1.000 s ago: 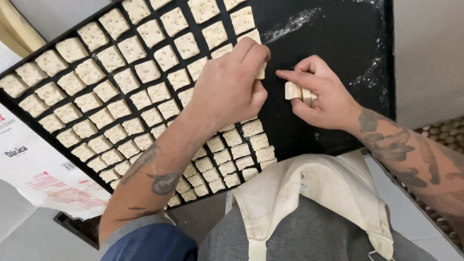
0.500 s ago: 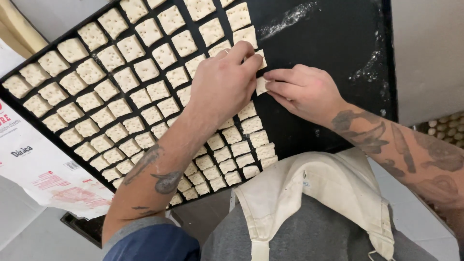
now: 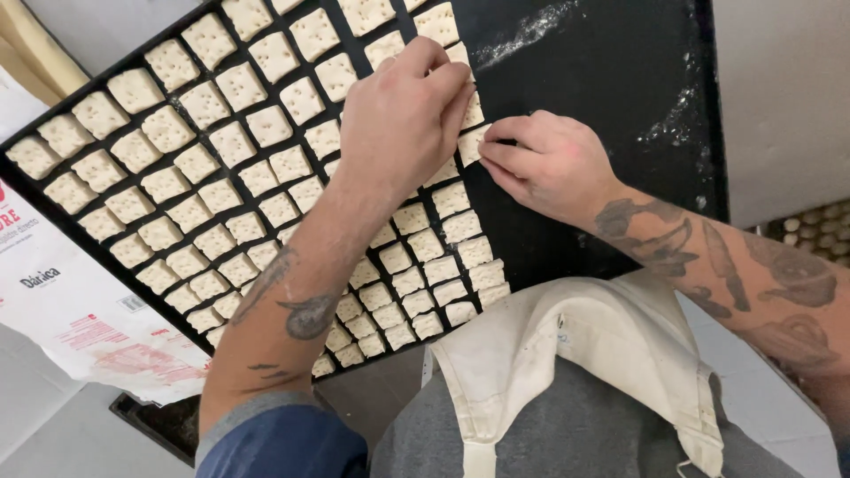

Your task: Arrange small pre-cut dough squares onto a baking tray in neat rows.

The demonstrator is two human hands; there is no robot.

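On the left, a printed paper sack (image 3: 84,332) lies beside a black baking tray (image 3: 611,133), whose left and middle parts are filled with tilted rows of pale, dimpled dough squares (image 3: 226,142). The left hand (image 3: 403,119) reaches across those rows from the near left, palm down, its fingertips (image 3: 456,80) spread flat on the squares at the right edge of the filled area; it presses on them and closes round nothing. Just right of those fingertips sits a single dough square (image 3: 472,143), pinched narrowly by its right edge between thumb and forefinger of the right hand (image 3: 553,164), which comes in from the right. This square lies at the boundary between the filled rows and the bare, flour-dusted part of the tray, touching or nearly touching the neighbouring squares on its left; its edges run roughly in line with their column. The right hand is the nearer, holding hand, and the free slot lies leftward from its grip. Nearer the viewer hangs a cream apron (image 3: 575,354).
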